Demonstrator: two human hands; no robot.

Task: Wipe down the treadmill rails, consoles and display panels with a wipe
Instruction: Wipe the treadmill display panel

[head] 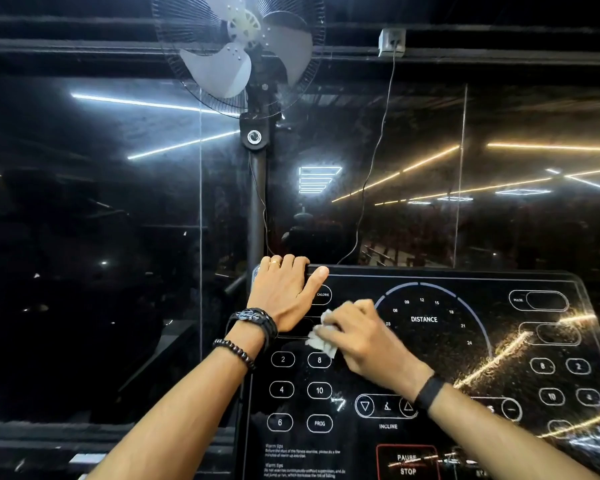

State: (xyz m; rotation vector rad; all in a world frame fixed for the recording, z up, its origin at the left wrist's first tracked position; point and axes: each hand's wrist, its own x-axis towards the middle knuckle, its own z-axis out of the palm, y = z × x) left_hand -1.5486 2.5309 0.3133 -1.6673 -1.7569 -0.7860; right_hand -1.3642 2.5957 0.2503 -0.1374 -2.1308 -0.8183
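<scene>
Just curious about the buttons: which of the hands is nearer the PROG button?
Right. The right hand, wiping with the wipe, is above the PROG button; the left hand grips the console's top edge, farther away.

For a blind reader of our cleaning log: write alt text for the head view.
A person's right hand presses a white wipe onto a black treadmill console left of its DISTANCE dial. The left hand grips the console's top left corner, fingers curled over the edge. A standing fan rises behind against dark glass.
</scene>
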